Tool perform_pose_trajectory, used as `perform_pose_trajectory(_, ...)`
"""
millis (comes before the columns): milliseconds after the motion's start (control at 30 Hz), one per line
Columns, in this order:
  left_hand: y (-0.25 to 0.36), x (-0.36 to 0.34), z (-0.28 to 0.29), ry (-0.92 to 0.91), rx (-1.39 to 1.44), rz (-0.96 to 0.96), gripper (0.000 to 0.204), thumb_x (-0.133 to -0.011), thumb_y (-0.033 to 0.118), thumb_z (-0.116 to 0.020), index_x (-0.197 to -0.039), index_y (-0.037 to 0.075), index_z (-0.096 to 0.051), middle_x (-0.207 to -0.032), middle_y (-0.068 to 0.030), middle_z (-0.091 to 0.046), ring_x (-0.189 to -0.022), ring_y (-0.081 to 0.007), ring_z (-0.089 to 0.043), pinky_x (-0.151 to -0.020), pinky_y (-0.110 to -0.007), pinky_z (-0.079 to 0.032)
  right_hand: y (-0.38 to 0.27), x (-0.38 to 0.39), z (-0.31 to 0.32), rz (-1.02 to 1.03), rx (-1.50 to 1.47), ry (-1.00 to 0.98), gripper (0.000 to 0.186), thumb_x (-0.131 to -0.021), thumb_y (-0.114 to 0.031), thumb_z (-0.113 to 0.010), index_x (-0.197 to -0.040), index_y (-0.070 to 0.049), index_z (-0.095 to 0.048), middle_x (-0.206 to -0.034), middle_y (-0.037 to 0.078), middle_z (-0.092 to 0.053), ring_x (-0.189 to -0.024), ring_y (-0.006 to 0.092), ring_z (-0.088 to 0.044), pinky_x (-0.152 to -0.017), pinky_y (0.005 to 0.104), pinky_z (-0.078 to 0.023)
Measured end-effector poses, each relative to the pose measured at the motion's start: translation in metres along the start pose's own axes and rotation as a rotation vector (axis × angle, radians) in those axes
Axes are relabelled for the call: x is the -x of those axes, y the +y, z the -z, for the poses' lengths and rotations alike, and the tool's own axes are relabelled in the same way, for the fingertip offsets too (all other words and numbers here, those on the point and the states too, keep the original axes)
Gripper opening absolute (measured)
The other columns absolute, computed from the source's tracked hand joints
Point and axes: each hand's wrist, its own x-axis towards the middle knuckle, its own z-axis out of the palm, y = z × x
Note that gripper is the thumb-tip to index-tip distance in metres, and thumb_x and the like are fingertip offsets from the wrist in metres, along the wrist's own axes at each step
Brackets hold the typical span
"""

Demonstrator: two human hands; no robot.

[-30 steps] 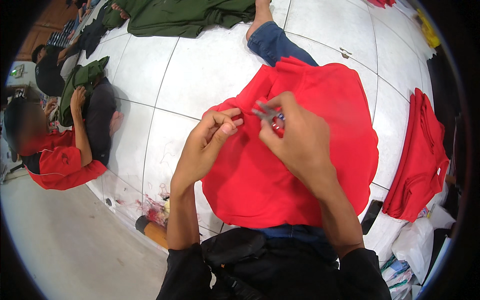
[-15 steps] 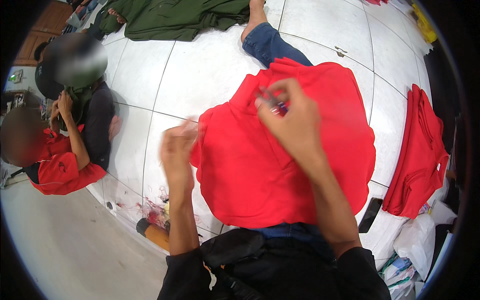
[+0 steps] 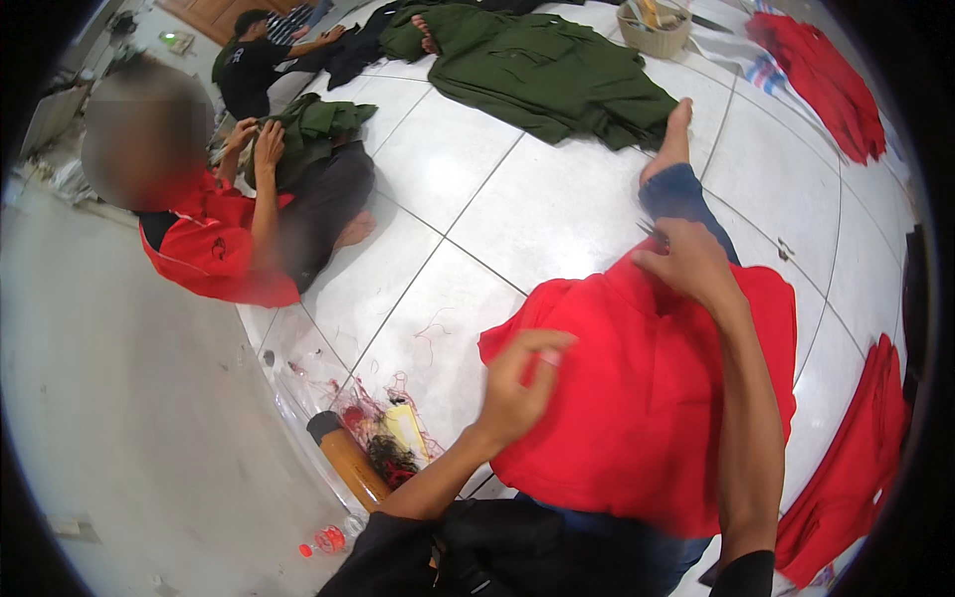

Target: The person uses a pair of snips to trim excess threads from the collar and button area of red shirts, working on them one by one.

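Note:
A red garment (image 3: 637, 398) lies across my lap and over my jeans. My right hand (image 3: 691, 261) is closed around small thread snips (image 3: 652, 231), whose dark pointed tips stick out past the fingers above the garment's far edge. The rest of the snips is hidden in the palm. Over the near left part of the cloth hovers my left hand (image 3: 517, 388), slightly blurred. Its index finger points to the right, the thumb lies just below it, and no object shows between them.
Left of me lie an orange-brown cylinder (image 3: 350, 463), thread scraps (image 3: 388, 453) and a red-capped bottle (image 3: 328, 540). Red garments (image 3: 846, 468) are at the right. Ahead are a green garment (image 3: 557, 85) and a basket (image 3: 655, 28). Nearby, a person in red (image 3: 219, 249) handles green cloth.
The view has swung left, so the garment and both hands appear further right. My right hand has moved to the garment's far edge with the snips; my left hand is now over the cloth.

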Motion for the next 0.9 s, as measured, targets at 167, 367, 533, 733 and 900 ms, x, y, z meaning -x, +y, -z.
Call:
perform_pose_trajectory(167, 0.033, -0.022, -0.056, -0.387, -0.384, -0.738, 0.024, -0.092, 0.008, -0.067, -0.116, 0.003, -0.072, -0.11, -0.0147, -0.073, -0.107, -0.035, -0.071, -0.097, -0.047, -0.057, -0.074, 0.012, -0.003, 0.236, 0.341, 0.049, 0.011, -0.092, -0.01, -0.068, -0.096, 0.0, -0.072, -0.097, 0.022, -0.076, -0.092, 0.0421, -0.075, -0.08, 0.0507, -0.059)
perform_pose_trajectory(367, 0.023, -0.05, -0.072, -0.407, -0.724, -0.375, 0.024, -0.092, 0.01, -0.061, -0.113, 0.004, -0.072, -0.107, -0.0162, -0.073, -0.099, -0.036, -0.071, -0.085, -0.048, -0.057, -0.09, 0.013, -0.023, 0.291, 0.217, -0.1, 0.016, -0.094, -0.014, -0.068, -0.099, 0.001, -0.071, -0.096, 0.026, -0.074, -0.094, 0.046, -0.073, -0.082, 0.0548, -0.058)
perform_pose_trajectory(533, 0.01, -0.034, -0.067, -0.24, -0.842, -0.503, 0.024, -0.093, 0.011, -0.062, -0.113, 0.0, -0.071, -0.108, -0.0196, -0.072, -0.103, -0.0381, -0.07, -0.086, -0.049, -0.057, -0.092, 0.023, -0.038, 0.206, -0.124, -0.129, 0.026, -0.097, -0.024, -0.069, -0.102, 0.001, -0.072, -0.096, 0.024, -0.075, -0.092, 0.0436, -0.074, -0.083, 0.0529, -0.058)
perform_pose_trajectory(733, 0.003, -0.03, -0.02, -0.372, -0.502, -0.117, 0.025, -0.089, 0.001, -0.064, -0.113, 0.0, -0.065, -0.11, -0.0215, -0.064, -0.104, -0.0419, -0.064, -0.092, -0.051, -0.054, -0.046, 0.066, -0.013, 0.072, -0.5, 0.06, 0.027, -0.096, -0.022, -0.074, -0.11, 0.0, -0.073, -0.094, 0.022, -0.077, -0.087, 0.0396, -0.075, -0.079, 0.0475, -0.058)
perform_pose_trajectory(900, -0.029, -0.013, -0.01, -0.017, -0.375, -0.096, 0.031, -0.086, -0.019, -0.061, -0.106, 0.002, -0.071, -0.109, -0.0153, -0.064, -0.099, -0.0321, -0.069, -0.082, -0.041, -0.058, -0.009, 0.137, -0.023, -0.027, -0.329, -0.009, 0.022, -0.097, -0.018, -0.074, -0.112, -0.002, -0.072, -0.094, 0.016, -0.074, -0.084, 0.0364, -0.076, -0.075, 0.0447, -0.058)
